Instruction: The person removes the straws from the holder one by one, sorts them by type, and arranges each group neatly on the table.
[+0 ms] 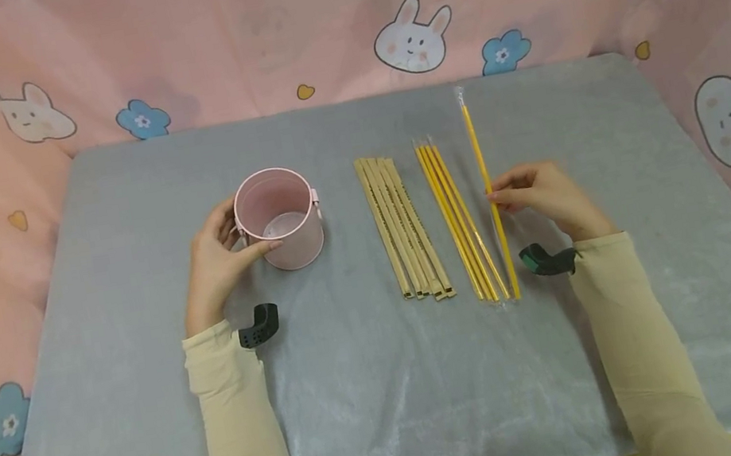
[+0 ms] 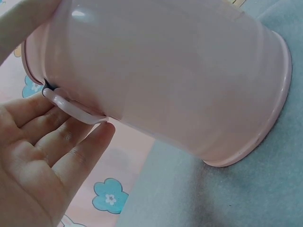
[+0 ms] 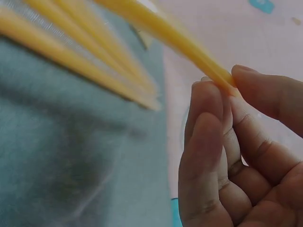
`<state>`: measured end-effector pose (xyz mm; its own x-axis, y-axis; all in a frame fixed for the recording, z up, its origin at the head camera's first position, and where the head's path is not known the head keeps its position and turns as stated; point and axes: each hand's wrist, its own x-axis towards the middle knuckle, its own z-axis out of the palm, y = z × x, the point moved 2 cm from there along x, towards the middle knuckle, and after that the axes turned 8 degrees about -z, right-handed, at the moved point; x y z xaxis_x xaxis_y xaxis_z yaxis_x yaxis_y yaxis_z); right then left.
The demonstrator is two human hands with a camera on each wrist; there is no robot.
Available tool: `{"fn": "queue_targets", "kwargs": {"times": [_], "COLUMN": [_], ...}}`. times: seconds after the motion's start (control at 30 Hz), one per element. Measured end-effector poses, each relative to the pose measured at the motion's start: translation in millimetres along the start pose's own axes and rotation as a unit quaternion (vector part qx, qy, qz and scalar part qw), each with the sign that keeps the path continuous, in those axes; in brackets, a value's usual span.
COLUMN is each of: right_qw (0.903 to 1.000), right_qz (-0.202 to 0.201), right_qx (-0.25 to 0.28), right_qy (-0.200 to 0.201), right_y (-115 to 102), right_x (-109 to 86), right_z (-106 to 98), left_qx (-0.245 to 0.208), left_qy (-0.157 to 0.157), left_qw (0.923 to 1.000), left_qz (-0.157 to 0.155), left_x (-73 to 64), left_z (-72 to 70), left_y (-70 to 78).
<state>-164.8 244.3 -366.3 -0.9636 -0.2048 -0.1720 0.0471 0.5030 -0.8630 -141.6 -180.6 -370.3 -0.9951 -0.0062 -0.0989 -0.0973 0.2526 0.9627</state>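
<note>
My left hand holds a small pink bucket, the thumb across its near rim and the fingers around its left side. In the left wrist view those fingers touch the bucket's side handle, and the base is close to the grey cloth. Between thumb and fingertips, my right hand pinches a yellow straw in a clear wrapper that sticks out at its far end. This straw slants just right of several more wrapped yellow straws, which lie side by side.
Several slim brown paper sleeves lie in a row between the bucket and the yellow straws. Grey cloth covers the table. Pink curtains with rabbits and flowers rise at the back and sides. Each wrist carries a black device.
</note>
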Motion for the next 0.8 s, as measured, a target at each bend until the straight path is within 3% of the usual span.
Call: {"fn": "queue_targets", "kwargs": {"times": [0.33, 0.8], "right_qw": [0.9964, 0.994], "right_qz": [0.017, 0.04], "right_qx": [-0.008, -0.034], "right_qy": [-0.083, -0.096], "right_y": [21.8, 30.0], "right_x": [17.3, 24.8], "right_z": [8.3, 13.1], "left_qx": [0.007, 0.006], "left_qy": [0.005, 0.002], "left_qw": [1.0, 1.0], "left_qz": [-0.002, -0.007], "left_x": [-1.9, -1.6], "left_z": [1.5, 0.6], "left_y": [-2.0, -1.2]}}
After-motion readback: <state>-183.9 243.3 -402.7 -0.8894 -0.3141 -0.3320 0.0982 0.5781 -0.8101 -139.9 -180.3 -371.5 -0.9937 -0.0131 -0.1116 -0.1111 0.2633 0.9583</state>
